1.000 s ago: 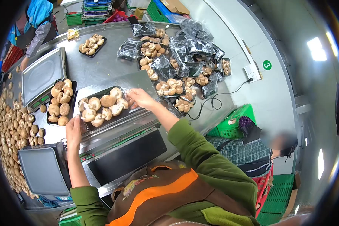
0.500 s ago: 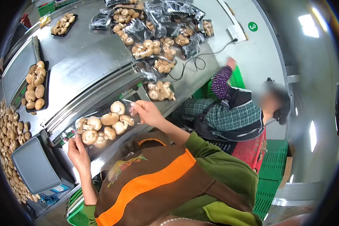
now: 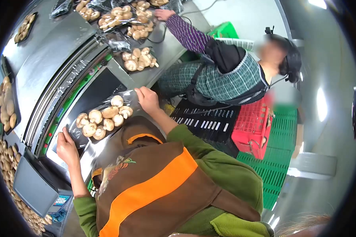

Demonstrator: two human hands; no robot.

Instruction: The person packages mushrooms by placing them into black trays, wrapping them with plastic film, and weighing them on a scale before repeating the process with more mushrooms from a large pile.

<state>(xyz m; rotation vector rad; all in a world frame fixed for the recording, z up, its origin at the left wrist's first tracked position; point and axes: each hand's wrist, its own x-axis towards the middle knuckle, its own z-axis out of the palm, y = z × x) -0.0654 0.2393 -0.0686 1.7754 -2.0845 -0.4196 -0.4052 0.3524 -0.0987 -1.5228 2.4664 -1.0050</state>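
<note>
A tray of mushrooms (image 3: 105,118) under clear plastic film lies tilted just in front of my apron. With my left hand (image 3: 68,149) I pinch the film at its left end, thumb and fingers together. My right hand (image 3: 148,100) grips the stretched film at the right end. Beneath and beyond the tray is a wrapping machine (image 3: 103,85) with a dark plate, a green-edged strip and metal rollers. Whether the film is still joined to the roll cannot be made out.
Several packed mushroom trays (image 3: 140,59) lie at the back, where a co-worker's hand (image 3: 164,15) reaches in. A filled tray (image 3: 6,104), loose mushrooms (image 3: 8,166) and a grey scale (image 3: 33,181) are on the left. Red crates (image 3: 251,130) stand on the right.
Both my hands have drawn the tray and film nearer my body, exposing the machine's dark plate. The co-worker's arm has moved over the packed trays. My view has shifted.
</note>
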